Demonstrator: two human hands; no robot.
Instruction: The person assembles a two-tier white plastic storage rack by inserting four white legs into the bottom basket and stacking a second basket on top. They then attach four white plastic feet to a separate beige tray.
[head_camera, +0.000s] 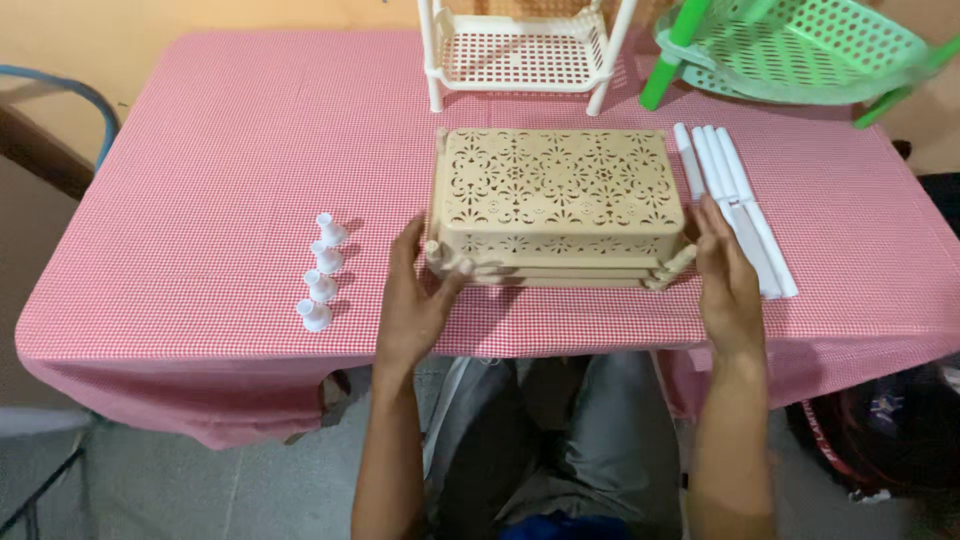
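— Where are the hands?

— Both are at the near end of a stack of beige plastic trays with a cut-out flower pattern, upside down on the red-checked tablecloth. The left hand lies at the stack's near left corner, thumb against the front edge, fingers loose along the side: touching, not clenched around anything. The right hand stands flat and open against the near right corner, fingers pointing away from the person.

— So neither is gripping?

— Not that I can see. Both press or rest on the stack's sides (whether it is lifted off the cloth at all, I cannot tell).

— What lies around them?

— Just beyond the right hand's outer side, white plastic tubes lie side by side; the fingers are just beside them, perhaps brushing the nearest. Out past the left hand, well apart from it, four small white caps stand in a row. Farther ahead of both hands stand a white lattice rack and, toward the right hand's side, a green perforated rack tilted on its legs.
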